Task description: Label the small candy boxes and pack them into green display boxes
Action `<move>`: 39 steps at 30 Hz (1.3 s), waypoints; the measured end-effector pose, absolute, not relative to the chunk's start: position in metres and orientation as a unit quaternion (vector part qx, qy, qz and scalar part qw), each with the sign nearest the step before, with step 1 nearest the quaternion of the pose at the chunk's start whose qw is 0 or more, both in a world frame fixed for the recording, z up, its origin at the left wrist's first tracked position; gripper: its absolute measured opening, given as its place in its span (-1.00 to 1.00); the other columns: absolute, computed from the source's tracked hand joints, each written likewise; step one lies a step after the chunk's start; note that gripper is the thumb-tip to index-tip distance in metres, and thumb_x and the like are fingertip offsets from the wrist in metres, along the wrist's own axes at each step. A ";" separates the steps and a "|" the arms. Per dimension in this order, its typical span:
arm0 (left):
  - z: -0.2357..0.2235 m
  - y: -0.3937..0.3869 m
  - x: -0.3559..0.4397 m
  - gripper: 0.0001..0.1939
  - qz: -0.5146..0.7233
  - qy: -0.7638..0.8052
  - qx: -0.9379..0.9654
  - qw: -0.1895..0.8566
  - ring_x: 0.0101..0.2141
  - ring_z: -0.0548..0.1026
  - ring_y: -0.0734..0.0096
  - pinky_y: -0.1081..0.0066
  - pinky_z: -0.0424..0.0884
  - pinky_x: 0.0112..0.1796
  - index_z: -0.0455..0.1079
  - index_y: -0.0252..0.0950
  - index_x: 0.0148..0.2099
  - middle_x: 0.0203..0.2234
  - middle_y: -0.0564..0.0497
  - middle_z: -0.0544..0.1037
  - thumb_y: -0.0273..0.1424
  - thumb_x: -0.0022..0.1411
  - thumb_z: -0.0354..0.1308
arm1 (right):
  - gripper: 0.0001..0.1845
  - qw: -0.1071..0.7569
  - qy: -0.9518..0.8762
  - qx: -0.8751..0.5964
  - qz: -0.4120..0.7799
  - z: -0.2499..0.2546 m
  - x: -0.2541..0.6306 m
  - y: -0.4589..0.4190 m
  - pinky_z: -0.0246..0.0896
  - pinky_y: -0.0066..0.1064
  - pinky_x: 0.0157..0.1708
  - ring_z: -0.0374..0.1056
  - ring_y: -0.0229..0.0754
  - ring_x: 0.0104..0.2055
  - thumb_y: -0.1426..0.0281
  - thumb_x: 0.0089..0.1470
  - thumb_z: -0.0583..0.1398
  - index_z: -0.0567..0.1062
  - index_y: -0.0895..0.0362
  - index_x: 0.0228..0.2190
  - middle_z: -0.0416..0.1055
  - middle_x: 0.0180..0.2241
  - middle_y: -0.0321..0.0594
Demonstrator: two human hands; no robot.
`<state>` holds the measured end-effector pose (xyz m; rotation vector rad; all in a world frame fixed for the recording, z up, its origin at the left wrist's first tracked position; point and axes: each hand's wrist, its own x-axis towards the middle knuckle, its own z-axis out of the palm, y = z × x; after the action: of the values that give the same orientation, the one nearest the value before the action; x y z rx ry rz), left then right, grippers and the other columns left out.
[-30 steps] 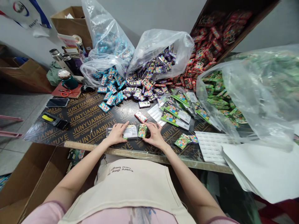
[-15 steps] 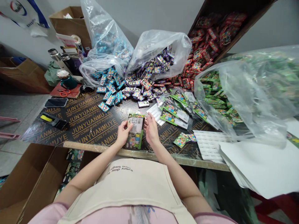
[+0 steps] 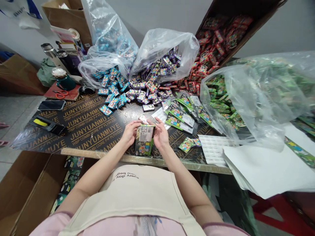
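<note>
My left hand [image 3: 130, 132] and my right hand [image 3: 159, 134] both grip a clear sleeve stuffed with small colourful packets [image 3: 144, 140], held upright above the near edge of the dark plywood table [image 3: 91, 127]. A white barcode label faces me at the sleeve's top. A red packet [image 3: 143, 119] lies on the table just beyond my fingers. A small heap of green packets [image 3: 189, 144] lies to the right of my right hand.
Plastic bags spill blue packets [image 3: 110, 88], purple packets [image 3: 157, 73] and green packets [image 3: 226, 101]; a tilted box holds red packets [image 3: 216, 39]. White sheets [image 3: 261, 167] lie right. A phone [image 3: 51, 105], flasks and scissors sit left. An open cardboard box [image 3: 27, 193] stands below left.
The sleeve lay flat on the table under both hands; both hands have lifted it and turned it upright. The view has shifted slightly left.
</note>
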<state>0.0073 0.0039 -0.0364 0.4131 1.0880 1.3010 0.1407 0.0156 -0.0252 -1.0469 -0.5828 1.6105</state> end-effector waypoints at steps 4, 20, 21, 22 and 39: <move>-0.026 0.004 -0.001 -0.86 0.575 0.505 0.342 0.545 -0.42 0.47 0.44 0.48 0.35 -0.37 0.54 -0.29 -0.42 -0.48 0.02 0.56 -0.40 -0.13 0.27 | -0.70 0.511 -0.283 -0.454 0.673 -0.030 0.146 0.020 0.39 -0.23 -0.28 0.50 -0.08 -0.32 0.41 -0.28 0.24 0.43 0.07 -0.36 0.59 -0.41 -0.29; -0.005 0.026 -0.016 -0.92 0.408 0.529 0.584 0.461 -0.53 0.42 0.41 0.42 0.31 -0.42 0.53 -0.34 -0.51 -0.60 -0.02 0.52 -0.41 -0.09 0.28 | -0.83 0.494 -0.519 -0.484 0.502 -0.027 0.171 0.025 0.29 -0.33 -0.38 0.36 -0.20 -0.49 0.25 -0.14 0.34 0.56 0.10 -0.54 0.50 -0.54 -0.29; -0.004 0.023 -0.016 -0.92 0.404 0.520 0.632 0.408 -0.47 0.44 0.37 0.40 0.33 -0.37 0.54 -0.32 -0.49 -0.55 -0.04 0.54 -0.41 -0.05 0.27 | -0.83 0.487 -0.535 -0.483 0.492 -0.026 0.173 0.024 0.29 -0.33 -0.39 0.35 -0.20 -0.49 0.25 -0.11 0.33 0.56 0.10 -0.54 0.50 -0.54 -0.29; -0.004 0.019 -0.017 -0.92 0.395 0.507 0.677 0.359 -0.41 0.46 0.34 0.38 0.35 -0.31 0.54 -0.30 -0.46 -0.48 -0.06 0.55 -0.40 -0.01 0.26 | -0.83 0.483 -0.554 -0.479 0.480 -0.026 0.176 0.021 0.29 -0.32 -0.37 0.36 -0.19 -0.47 0.25 -0.08 0.32 0.56 0.09 -0.54 0.50 -0.53 -0.28; 0.000 0.023 -0.022 -0.85 0.365 0.505 0.640 0.450 -0.56 0.47 0.46 0.50 0.36 -0.49 0.54 -0.37 -0.47 -0.59 -0.01 0.58 -0.36 -0.02 0.34 | -0.86 0.496 -0.613 -0.412 0.457 -0.042 0.186 0.011 0.34 -0.34 -0.23 0.45 -0.18 -0.29 0.28 0.06 0.25 0.58 0.07 -0.39 0.55 -0.37 -0.25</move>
<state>-0.0217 0.0226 0.0001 1.5824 1.2487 0.9022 0.1863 0.0106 -0.0422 -0.9972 -1.4849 1.1061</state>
